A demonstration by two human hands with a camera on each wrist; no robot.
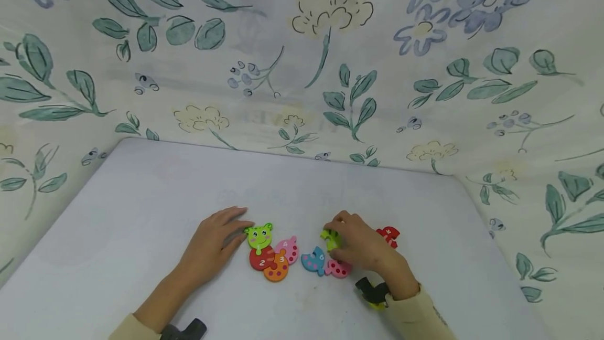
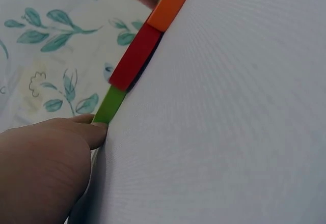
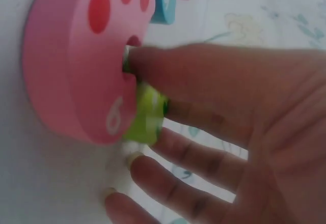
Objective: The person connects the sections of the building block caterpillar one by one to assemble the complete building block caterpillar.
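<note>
My left hand (image 1: 209, 248) touches the edge of a green caterpillar-head puzzle piece (image 1: 259, 236) with fingers and thumb fairly straight. Joined to that head are a red piece (image 1: 261, 259) numbered 2, an orange piece (image 1: 277, 272) numbered 3 and a pink piece (image 1: 290, 252) numbered 4. My right hand (image 1: 360, 240) pinches a green puzzle piece (image 1: 330, 239), partly hidden by the fingers. In the right wrist view this green piece (image 3: 146, 114) is against a dotted pink piece (image 3: 89, 66). A blue piece (image 1: 310, 261) adjoins the pink one on its left.
A red puzzle piece (image 1: 388, 236) lies to the right of my right hand. Something yellow (image 1: 377, 306) shows beneath the black wrist strap (image 1: 373, 291). The white table (image 1: 165, 182) meets a flower-patterned cloth (image 1: 283, 93) at its back and sides.
</note>
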